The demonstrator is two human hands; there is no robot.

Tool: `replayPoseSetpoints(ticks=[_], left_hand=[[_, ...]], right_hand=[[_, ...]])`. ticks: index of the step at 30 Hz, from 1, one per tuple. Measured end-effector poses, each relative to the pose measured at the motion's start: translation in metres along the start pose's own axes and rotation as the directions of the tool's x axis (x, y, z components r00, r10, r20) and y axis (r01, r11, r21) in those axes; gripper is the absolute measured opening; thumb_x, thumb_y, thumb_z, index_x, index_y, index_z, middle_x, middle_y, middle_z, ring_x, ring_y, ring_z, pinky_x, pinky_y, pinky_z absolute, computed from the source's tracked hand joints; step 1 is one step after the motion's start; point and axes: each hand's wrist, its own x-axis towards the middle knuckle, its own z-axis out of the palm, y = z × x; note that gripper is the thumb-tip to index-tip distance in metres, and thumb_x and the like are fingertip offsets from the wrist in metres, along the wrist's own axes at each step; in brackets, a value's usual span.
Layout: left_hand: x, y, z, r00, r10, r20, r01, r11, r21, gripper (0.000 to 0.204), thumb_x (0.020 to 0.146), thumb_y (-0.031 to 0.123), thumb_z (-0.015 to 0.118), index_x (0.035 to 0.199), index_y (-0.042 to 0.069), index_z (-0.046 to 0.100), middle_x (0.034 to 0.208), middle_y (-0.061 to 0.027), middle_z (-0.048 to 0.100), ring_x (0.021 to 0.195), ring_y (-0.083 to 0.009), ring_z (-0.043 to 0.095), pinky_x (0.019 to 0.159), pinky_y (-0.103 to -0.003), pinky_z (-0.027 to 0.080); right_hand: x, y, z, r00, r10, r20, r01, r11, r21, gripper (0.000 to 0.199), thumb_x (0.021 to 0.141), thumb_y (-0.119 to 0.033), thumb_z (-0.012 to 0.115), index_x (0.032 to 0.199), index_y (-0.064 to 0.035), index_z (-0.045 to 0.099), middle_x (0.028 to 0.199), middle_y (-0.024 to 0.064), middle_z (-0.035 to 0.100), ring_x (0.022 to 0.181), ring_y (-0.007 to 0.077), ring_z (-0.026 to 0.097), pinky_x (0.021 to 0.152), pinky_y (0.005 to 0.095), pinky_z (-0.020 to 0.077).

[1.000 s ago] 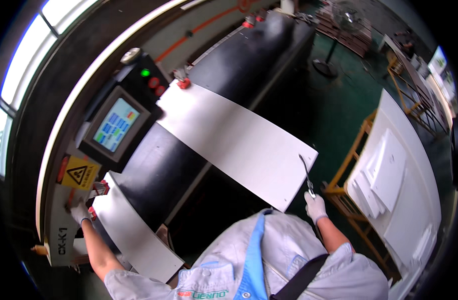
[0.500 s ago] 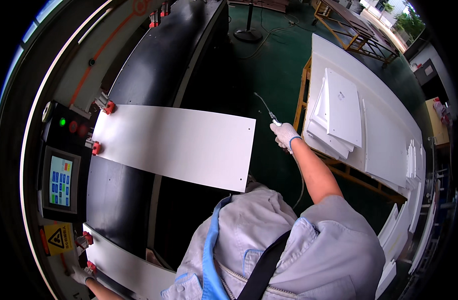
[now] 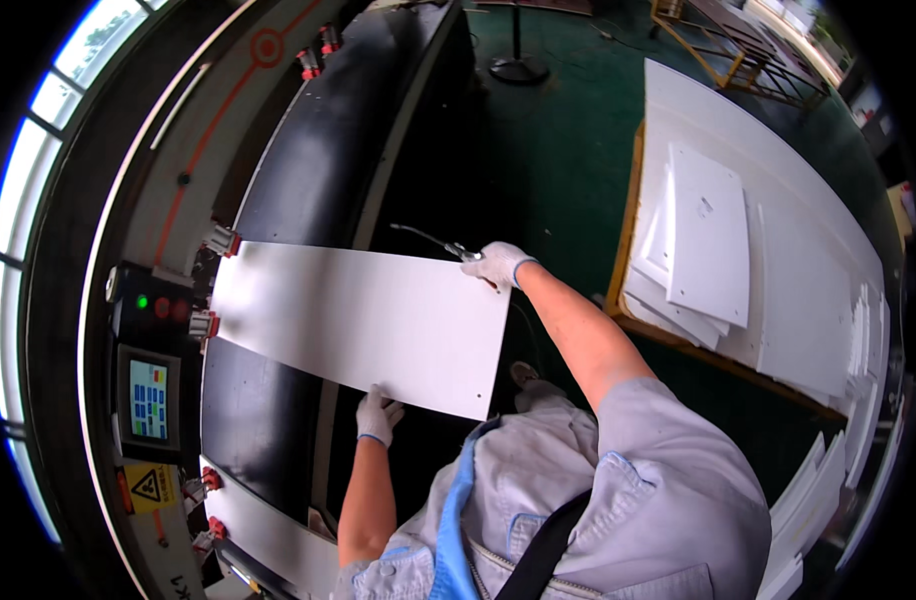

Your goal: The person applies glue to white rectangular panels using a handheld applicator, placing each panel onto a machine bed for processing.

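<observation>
A white rectangular panel (image 3: pixel 368 305) with small holes near its right corners lies across the black machine bed (image 3: pixel 263 395). Its right part juts out past the bed toward me. My gloved right hand (image 3: pixel 496 264) is closed around an air blow gun (image 3: pixel 462 252), whose thin bent nozzle points left over the panel's far edge. That hand is at the panel's far right corner. At the near long edge, my gloved left hand (image 3: pixel 377 416) grips the panel, fingertips on its top face; the rest of its grip is hidden underneath.
Red-tipped clamps (image 3: pixel 206 324) line the bed's left side, beside a control box with a touch screen (image 3: pixel 149 400). Another white panel (image 3: pixel 268 525) lies nearer on the bed. At right, a stand bears stacked white panels (image 3: pixel 708 235). A round black pole base (image 3: pixel 519 69) stands on the green floor.
My left hand has come from beside the near clamps to the panel's near edge. My right hand has swung left with the air blow gun, from beside the stand to the panel's corner.
</observation>
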Motion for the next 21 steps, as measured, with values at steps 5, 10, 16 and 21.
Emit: replayPoseSetpoints(ticks=[5, 10, 16, 21], left_hand=[[-0.006, -0.016, 0.064, 0.978, -0.102, -0.18, 0.107, 0.994, 0.016, 0.056, 0.103, 0.039, 0.059, 0.137, -0.005, 0.05, 0.121, -0.0192, 0.065, 0.101, -0.036, 0.07, 0.075, -0.059, 0.061], [-0.03, -0.061, 0.049, 0.982, 0.009, -0.187, 0.041, 0.964, 0.263, 0.072, 0.093, 0.036, 0.071, 0.133, -0.018, 0.045, 0.122, -0.0269, 0.065, 0.109, -0.0362, 0.068, 0.089, -0.042, 0.057], [-0.028, 0.011, 0.035, 0.968, 0.211, -0.132, -0.143, 0.906, 0.399, 0.064, 0.089, 0.036, 0.074, 0.129, -0.011, 0.056, 0.121, -0.028, 0.069, 0.107, -0.0365, 0.07, 0.093, -0.042, 0.055], [-0.048, 0.022, -0.072, 0.827, 0.389, -0.406, -0.088, 0.802, 0.591, 0.061, 0.091, 0.032, 0.074, 0.135, -0.007, 0.057, 0.124, -0.0253, 0.069, 0.119, -0.0416, 0.065, 0.103, -0.044, 0.051]], right_hand=[[-0.012, 0.014, 0.035, 0.998, 0.026, 0.058, -0.023, 0.998, -0.055, 0.059, 0.084, -0.061, 0.066, 0.062, -0.0066, 0.069, 0.062, 0.0105, 0.066, 0.063, 0.0253, 0.066, 0.067, 0.0387, 0.0511], [-0.101, 0.084, 0.059, 0.999, 0.04, 0.033, -0.047, 0.971, 0.236, 0.042, 0.087, -0.042, 0.073, 0.066, -0.0055, 0.065, 0.059, 0.0037, 0.061, 0.056, 0.0156, 0.059, 0.056, 0.0326, 0.0439], [-0.144, 0.078, 0.09, 0.981, 0.111, 0.159, -0.172, 0.874, 0.454, 0.038, 0.087, -0.04, 0.075, 0.075, -0.0042, 0.069, 0.071, 0.0, 0.062, 0.064, 0.011, 0.055, 0.06, 0.0307, 0.0437], [-0.106, -0.008, 0.183, 0.976, -0.004, 0.218, -0.128, 0.799, 0.588, 0.037, 0.088, -0.039, 0.079, 0.077, -0.0048, 0.07, 0.074, 0.0036, 0.064, 0.066, 0.0145, 0.058, 0.064, 0.0344, 0.047]])
